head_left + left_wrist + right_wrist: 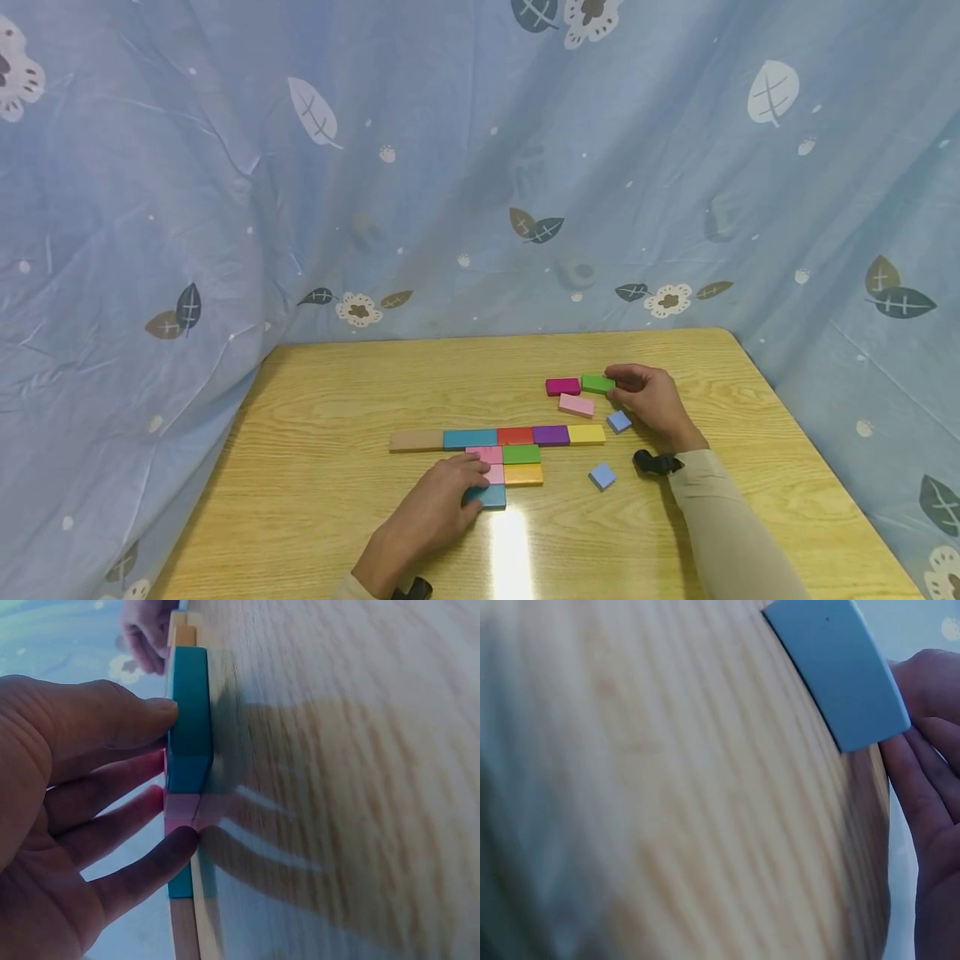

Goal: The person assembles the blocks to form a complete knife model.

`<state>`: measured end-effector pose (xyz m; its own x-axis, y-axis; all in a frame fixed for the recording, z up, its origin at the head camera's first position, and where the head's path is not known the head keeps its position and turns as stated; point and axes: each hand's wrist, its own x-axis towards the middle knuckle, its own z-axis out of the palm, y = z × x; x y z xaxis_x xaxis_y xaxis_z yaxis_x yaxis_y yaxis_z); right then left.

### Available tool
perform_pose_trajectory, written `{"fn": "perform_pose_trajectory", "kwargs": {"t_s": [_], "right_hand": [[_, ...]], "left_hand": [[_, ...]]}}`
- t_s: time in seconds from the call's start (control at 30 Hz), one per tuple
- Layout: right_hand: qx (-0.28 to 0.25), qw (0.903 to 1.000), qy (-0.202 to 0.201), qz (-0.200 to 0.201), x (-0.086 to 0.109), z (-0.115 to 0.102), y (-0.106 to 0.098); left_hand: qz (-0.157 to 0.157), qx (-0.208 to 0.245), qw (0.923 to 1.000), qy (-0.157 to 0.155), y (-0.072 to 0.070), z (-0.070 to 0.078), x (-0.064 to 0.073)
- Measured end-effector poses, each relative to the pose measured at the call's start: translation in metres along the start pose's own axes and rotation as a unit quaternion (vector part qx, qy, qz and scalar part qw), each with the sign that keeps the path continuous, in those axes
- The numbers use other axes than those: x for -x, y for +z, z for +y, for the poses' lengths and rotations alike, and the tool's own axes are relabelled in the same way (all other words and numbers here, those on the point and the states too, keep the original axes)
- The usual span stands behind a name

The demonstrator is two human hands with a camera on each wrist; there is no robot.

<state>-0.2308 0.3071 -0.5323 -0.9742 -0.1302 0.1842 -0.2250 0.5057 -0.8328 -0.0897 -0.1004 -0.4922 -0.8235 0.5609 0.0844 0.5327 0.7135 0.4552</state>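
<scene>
My left hand rests over the lower left of a flat block arrangement. Its fingertips touch two pink blocks, and its thumb presses the teal block closest to me; the left wrist view shows that thumb on the teal block's upper edge. Farther back, my right hand has thumb and index finger at both sides of the right end of a green block, pinching it. Left of that lies a magenta block, with a pale pink block just in front.
A row of tan, teal, red, purple and yellow blocks crosses the wooden table. Below it sit a second green and an orange block. Two small blue blocks lie apart near my right wrist.
</scene>
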Motion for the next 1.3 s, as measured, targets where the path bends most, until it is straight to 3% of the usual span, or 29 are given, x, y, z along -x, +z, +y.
{"fn": "perform_pose_trajectory", "kwargs": {"t_s": [0.4,0.83,1.07,1.3], "right_hand": [[-0.016,0.9982,0.015,0.056,0.018,-0.003,-0.003],[-0.038,0.9954,0.0,0.088,0.065,-0.052,-0.002],[-0.058,0.9955,-0.015,0.074,0.093,-0.07,0.019],[-0.087,0.9947,-0.03,0.045,0.109,-0.074,0.04]], "left_hand": [[-0.004,-0.004,1.0,-0.004,0.002,0.001,0.001],[0.007,-0.009,0.9999,0.006,0.003,-0.001,0.001],[0.002,-0.005,1.0,0.004,0.003,0.0,0.001],[0.004,-0.009,0.9999,0.009,0.005,0.0,0.0]]}}
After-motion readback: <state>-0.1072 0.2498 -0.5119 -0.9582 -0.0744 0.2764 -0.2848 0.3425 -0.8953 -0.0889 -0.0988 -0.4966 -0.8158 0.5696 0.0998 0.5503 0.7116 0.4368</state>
